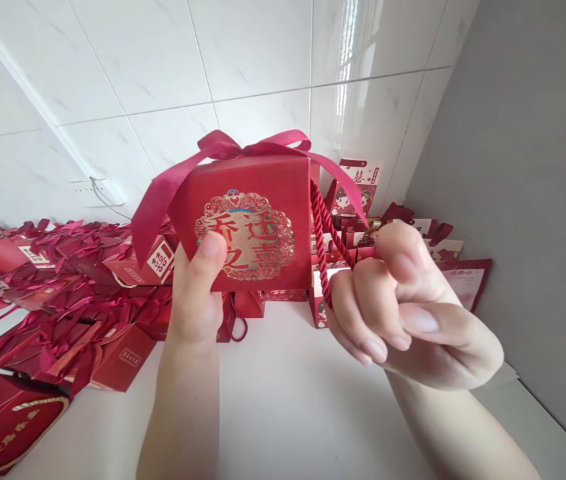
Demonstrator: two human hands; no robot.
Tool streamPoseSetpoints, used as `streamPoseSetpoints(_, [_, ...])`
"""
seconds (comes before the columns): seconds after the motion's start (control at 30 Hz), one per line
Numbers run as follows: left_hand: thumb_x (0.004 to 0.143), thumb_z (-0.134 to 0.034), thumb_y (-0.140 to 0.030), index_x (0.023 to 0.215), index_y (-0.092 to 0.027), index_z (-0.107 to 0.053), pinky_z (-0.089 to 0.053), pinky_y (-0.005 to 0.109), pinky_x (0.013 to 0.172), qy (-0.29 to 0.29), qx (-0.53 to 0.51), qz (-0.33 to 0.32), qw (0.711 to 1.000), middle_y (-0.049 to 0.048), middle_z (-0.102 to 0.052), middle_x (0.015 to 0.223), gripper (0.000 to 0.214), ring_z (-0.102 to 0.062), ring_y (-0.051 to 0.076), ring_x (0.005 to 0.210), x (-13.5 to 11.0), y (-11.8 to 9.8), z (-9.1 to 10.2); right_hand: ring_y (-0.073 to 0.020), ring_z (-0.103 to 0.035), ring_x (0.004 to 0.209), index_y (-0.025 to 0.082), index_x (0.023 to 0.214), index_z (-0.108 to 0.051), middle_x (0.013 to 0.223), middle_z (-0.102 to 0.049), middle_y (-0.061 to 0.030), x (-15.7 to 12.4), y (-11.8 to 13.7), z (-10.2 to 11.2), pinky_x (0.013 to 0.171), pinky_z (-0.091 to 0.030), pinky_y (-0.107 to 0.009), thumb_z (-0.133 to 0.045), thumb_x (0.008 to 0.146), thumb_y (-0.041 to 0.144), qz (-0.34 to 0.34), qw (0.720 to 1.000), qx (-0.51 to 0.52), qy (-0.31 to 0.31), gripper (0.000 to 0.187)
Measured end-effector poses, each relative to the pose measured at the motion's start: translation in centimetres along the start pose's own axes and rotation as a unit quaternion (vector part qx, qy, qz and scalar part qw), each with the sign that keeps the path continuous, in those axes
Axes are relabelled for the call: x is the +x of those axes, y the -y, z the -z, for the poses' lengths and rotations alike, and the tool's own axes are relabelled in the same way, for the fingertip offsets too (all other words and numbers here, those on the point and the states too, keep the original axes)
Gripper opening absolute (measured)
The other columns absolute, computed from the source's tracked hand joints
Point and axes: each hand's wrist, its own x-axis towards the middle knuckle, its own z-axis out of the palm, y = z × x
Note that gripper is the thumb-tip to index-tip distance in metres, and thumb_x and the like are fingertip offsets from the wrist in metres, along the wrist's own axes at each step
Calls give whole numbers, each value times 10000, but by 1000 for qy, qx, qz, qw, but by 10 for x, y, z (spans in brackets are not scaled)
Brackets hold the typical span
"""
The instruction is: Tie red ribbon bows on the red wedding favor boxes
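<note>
A red gift box (253,233) with a gold round emblem on its front is held up above the white table. A magenta ribbon bow (243,150) is tied on its top, one tail hanging at each side. My left hand (197,287) grips the box at its lower left, thumb on the front; the other fingers are hidden behind it. From the box's right side runs a twisted red cord handle (323,247). The fingers of my right hand (403,300) are curled round that cord, which is drawn out to the right.
Many red gift boxes (125,360) with ribbons are piled at the left. A box with a rope handle (17,420) lies at the front left. More red and white boxes (355,190) stand at the back right against the tiled wall (263,60). A grey panel (527,200) rises on the right.
</note>
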Motion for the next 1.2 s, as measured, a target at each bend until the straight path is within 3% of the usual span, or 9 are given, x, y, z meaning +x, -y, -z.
streamPoseSetpoints(0.2, [796,-689,-628,1182,-318,-699,-527,492,1084,10,28,14,999,39,-725,1145,495,-527,365,1362,-1,0,0,-144,-459,480,300,866,-457,589,-311,68,0,3,-7,395,-479,-218,-523,902,186,-18,998,59,10,137])
streamPoseSetpoints(0.43, [806,-696,-596,1202,-339,-699,-547,459,1072,25,-5,31,999,17,-740,1128,472,-593,328,1300,-2,1,1,-133,-476,484,281,814,-411,574,-336,72,1,0,-7,410,-475,-217,-517,903,172,-19,999,39,8,177])
streamPoseSetpoints(0.7, [866,-693,-491,1167,-277,-707,-515,450,1110,54,-54,31,997,47,-730,1127,370,-590,304,1307,-1,5,8,-133,-621,527,281,850,-400,531,-534,85,1,-3,-11,530,-523,-241,-500,937,207,-13,999,-33,8,151])
streamPoseSetpoints(0.9, [856,-712,-485,1124,-264,-710,-546,423,1057,66,-50,32,996,51,-732,1112,347,-612,308,1271,0,2,10,-164,-731,799,285,1061,-466,701,-734,41,-3,-5,-13,663,-561,-267,-507,968,166,-16,998,-46,34,157])
streamPoseSetpoints(1.0, [863,-711,-471,1176,-256,-692,-555,423,1033,82,-51,35,995,61,-727,1149,381,-649,310,1210,1,1,10,-182,-731,853,249,1002,-531,764,-765,-5,-2,-7,-12,712,-571,-300,-489,994,211,-9,999,-29,36,57])
streamPoseSetpoints(1.2, [891,-676,-464,1209,-258,-683,-588,396,976,76,-34,14,996,60,-726,1144,380,-683,278,1137,1,4,13,-189,-729,833,189,842,-594,725,-750,-58,4,-13,-11,709,-579,-286,-498,987,183,32,998,-23,41,174])
